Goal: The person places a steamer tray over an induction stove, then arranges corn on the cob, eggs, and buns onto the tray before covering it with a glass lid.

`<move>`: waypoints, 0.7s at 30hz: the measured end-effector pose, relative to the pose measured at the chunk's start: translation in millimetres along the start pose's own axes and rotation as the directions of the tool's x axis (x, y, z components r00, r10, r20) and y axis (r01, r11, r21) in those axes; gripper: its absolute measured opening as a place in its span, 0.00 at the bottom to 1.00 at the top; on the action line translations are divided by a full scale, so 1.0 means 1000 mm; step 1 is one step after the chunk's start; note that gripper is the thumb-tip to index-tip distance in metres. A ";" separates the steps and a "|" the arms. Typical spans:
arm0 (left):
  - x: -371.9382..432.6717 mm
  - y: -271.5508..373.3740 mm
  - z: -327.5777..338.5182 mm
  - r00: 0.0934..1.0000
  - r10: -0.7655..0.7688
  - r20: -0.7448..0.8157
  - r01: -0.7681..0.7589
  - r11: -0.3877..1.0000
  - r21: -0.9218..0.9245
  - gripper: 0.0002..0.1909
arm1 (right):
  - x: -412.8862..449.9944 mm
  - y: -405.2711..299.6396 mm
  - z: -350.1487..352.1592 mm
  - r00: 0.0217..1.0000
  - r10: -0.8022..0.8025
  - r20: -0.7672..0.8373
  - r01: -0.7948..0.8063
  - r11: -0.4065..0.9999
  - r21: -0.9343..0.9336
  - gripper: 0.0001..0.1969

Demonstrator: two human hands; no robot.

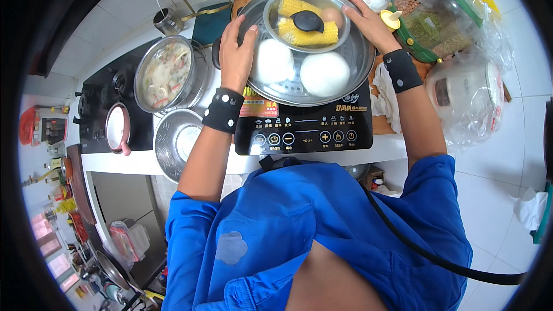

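A wide steamer pot with a glass lid (276, 90) stands on a black induction cooktop (302, 136). Through the lid show corn pieces (307, 34) and an egg (332, 18) within a smaller round rim, with two white buns (325, 73) nearer me. The lid has a black knob (307, 21). My left hand (239, 49) rests at the pot's left rim by a dark side handle, fingers apart. At the upper right rim, my right hand (367, 21) touches the edge with its fingers spread. Whether either hand grips the lid or the pot cannot be told.
Left of the pot are a metal bowl of soup (166, 75), a steel colander (166, 149), a steel cup (166, 21) and a gas hob with a small pink-handled pan (118, 127). At right stand a green-trimmed grain container (436, 21), a crumpled cloth (386, 95) and a plastic-covered appliance (468, 90).
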State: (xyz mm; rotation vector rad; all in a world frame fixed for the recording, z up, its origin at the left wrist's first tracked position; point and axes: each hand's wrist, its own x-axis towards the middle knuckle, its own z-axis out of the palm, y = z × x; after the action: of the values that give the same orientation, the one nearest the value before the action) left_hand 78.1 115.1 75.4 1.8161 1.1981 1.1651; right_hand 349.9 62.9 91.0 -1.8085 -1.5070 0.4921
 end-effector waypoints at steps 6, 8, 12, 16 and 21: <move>0.003 -0.004 0.004 0.999 -0.023 -0.041 0.021 0.997 -0.068 0.24 | 0.004 0.003 0.004 0.999 -0.042 -0.022 0.044 0.994 0.098 0.27; 0.002 -0.007 0.002 0.998 -0.029 -0.054 0.025 0.997 -0.073 0.24 | 0.002 -0.003 0.006 1.000 -0.030 0.000 0.030 0.991 0.128 0.27; 0.004 -0.005 0.004 0.997 -0.007 -0.079 0.001 0.997 -0.075 0.23 | 0.004 -0.002 0.003 1.000 0.010 0.011 -0.012 0.991 0.132 0.26; 0.003 -0.006 0.003 0.997 -0.001 -0.078 -0.006 0.995 -0.097 0.24 | 0.001 -0.002 0.005 1.000 0.028 -0.010 -0.027 0.992 0.126 0.27; 0.004 -0.009 0.005 0.998 0.014 -0.062 -0.022 0.991 -0.130 0.24 | 0.000 0.000 0.005 0.999 0.043 -0.028 -0.039 0.992 0.118 0.27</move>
State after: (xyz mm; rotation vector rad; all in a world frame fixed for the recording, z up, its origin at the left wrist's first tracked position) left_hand 80.1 122.1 67.4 1.7081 1.1148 1.2868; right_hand 346.5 64.0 87.6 -1.7503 -1.3935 0.5596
